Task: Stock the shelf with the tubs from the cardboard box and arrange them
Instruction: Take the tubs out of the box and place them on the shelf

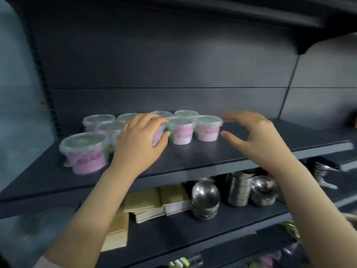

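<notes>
Gripping one tub (158, 134) at centre frame, the left hand (139, 140) curls its fingers over the lid and its thumb round the side, and the palm hides most of it. Other tubs (181, 130) crowd just behind and on both sides on the dark shelf (222, 151). A front tub (85, 151) stands nearer the edge at left. The right hand (257, 136) hovers right of the cluster, fingers spread and empty. Steel bowls (205, 198) and brown paper packs (146, 204) fill the lower shelf (173, 235).
</notes>
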